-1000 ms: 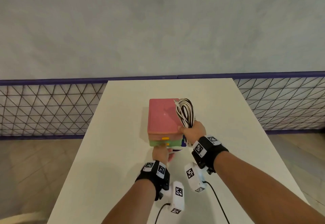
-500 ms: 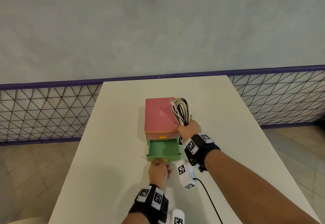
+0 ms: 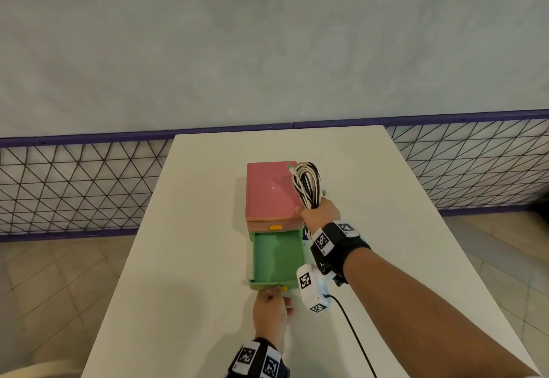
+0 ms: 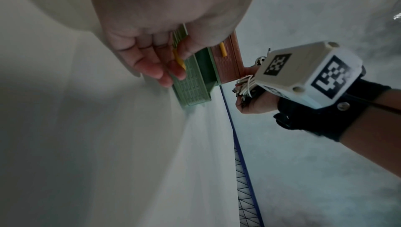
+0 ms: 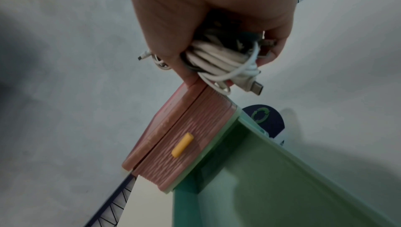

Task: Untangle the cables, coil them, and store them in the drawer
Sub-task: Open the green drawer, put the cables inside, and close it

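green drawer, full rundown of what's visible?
The green drawer looks like matte plastic, with a ribbed front and a small yellow handle. It is pulled far out from under the closed pink drawer, towards the person, just above the white table. What shows of its inside is empty. The left hand pinches the handle. The right hand holds the coiled cables beside the unit, not in it.
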Motion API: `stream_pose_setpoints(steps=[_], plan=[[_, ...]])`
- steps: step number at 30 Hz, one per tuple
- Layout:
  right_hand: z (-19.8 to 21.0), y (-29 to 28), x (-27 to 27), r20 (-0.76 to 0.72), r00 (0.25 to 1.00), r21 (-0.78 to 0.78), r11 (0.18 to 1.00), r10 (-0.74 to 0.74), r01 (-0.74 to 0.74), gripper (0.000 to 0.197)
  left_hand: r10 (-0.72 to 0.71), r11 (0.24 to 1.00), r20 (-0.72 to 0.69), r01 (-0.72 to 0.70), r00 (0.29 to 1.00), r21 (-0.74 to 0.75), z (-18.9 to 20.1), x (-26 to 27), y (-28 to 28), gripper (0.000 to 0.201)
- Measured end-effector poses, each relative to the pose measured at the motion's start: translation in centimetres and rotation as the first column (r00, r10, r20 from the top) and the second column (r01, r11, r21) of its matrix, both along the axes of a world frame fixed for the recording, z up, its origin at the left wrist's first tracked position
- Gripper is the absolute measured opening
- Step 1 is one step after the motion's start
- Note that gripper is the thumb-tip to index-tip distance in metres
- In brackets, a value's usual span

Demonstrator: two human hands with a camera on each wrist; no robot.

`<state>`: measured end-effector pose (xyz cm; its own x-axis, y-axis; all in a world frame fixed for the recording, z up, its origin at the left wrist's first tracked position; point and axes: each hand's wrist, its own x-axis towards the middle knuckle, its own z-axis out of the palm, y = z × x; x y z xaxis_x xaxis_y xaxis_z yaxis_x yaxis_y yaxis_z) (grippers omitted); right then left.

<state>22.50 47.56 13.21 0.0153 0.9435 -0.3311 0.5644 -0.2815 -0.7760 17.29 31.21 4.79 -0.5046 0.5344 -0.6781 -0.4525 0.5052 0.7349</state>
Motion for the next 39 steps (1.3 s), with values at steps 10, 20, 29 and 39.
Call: stream_pose_setpoints(steps=[10,20,29,39], plan=[[0.7,0.1,0.9,-0.101,0.995,0.064,0.998,0.014,-0.007,0.029,-0.063,0.989,-0.597,0.132,0.8,0.072,3.0,-3.7,-2.0,0.013],[-3.0,-8.7,0.7,-0.304,0.899,-0.461,0.777,0.315,-0.428,0.019,-0.363,0.679,-0.925,0.712,0.111,-0.181,7.1,-11.4,9.6,0.038],[-2.4,-7.9,0.7,-0.5,0.865,-0.726,0.57,-0.053,-0.385,0.04,-0.632,0.431,-0.753,0.724,-0.183,-0.538,6.9,-12.3,10.7,0.048],[-2.8,-4.5,-3.4,-0.313,0.921,-0.543,0.751,0.233,-0.375,0.021,-0.665,0.356,-0.697,0.706,-0.269,-0.612,7.6,-12.1,11.0,0.049]])
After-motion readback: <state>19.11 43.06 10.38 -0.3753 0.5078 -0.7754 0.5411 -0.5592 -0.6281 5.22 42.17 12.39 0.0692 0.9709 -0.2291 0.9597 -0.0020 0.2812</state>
